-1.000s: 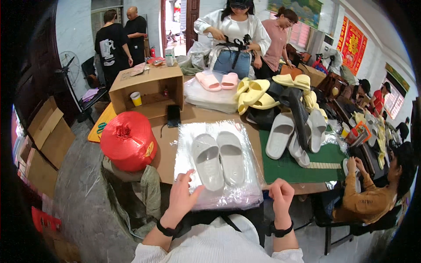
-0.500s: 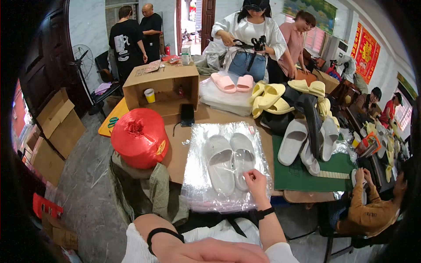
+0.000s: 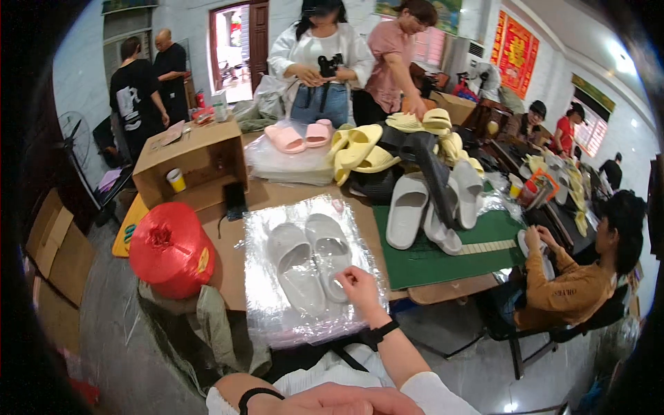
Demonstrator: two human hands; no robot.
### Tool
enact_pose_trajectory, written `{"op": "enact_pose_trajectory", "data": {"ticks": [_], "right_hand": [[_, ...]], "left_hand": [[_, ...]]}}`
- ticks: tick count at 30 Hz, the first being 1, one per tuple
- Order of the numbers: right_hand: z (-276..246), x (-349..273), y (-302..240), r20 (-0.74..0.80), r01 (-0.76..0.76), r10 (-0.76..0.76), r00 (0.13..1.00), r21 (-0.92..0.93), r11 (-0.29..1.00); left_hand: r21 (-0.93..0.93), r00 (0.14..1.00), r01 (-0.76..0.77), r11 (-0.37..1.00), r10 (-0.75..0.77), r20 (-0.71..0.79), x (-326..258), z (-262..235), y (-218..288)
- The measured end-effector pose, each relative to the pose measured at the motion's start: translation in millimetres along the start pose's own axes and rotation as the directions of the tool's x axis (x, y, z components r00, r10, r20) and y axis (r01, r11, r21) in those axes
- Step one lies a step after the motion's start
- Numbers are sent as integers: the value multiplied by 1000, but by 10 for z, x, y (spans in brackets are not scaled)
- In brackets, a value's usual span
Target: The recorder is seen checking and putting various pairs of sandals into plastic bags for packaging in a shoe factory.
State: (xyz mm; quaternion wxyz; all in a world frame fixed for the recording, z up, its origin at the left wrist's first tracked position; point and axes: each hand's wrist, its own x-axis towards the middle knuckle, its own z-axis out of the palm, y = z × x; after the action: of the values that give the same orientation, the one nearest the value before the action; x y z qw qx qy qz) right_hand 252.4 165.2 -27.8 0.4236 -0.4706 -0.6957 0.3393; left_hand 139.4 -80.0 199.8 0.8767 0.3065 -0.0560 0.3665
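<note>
A pair of white slippers (image 3: 308, 266) lies inside a clear plastic bag (image 3: 277, 325) spread flat on the brown table (image 3: 225, 238) in front of me. My right hand (image 3: 360, 287) reaches over the bag's near right side, its fingertips pinched on the film beside the right slipper. A black band sits on that wrist. My left hand (image 3: 346, 400) is pulled back against my body at the bottom edge, fingers together; whether it holds anything is not visible.
A red spool of twine (image 3: 169, 249) stands left of the bag, with an open cardboard box (image 3: 194, 162) behind it. White slippers (image 3: 408, 211) rest on a green mat (image 3: 443, 259); yellow (image 3: 360, 149) and pink slippers (image 3: 301, 135) lie farther back. A person (image 3: 574, 277) sits right; others stand behind.
My left hand has left the bag's near edge and drawn back to my body. My right hand has moved forward from that edge onto the bag beside the slippers.
</note>
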Motion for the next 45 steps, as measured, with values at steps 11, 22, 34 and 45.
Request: {"op": "enact_pose_trajectory", "data": {"ticks": [11,22,34,45], "right_hand": [[2,47,37,4,-9,9,1000,8,1000],[1,70,77,-20,23,-22,1000,16,1000],[-29,30,24,7,-1,1,1000,-17,1000],[44,87,78,3,43,-43,999,-3,999]], "left_hand": [[-190,988,113,975,-131,-87,131,-4,-30],[-132,987,157,979,-151,57,124,-31,-24],[-368,961,236,899,-272,-48,80,90,-30],[-496,967,139,857,-226,-119,-56,-513,-14]]}}
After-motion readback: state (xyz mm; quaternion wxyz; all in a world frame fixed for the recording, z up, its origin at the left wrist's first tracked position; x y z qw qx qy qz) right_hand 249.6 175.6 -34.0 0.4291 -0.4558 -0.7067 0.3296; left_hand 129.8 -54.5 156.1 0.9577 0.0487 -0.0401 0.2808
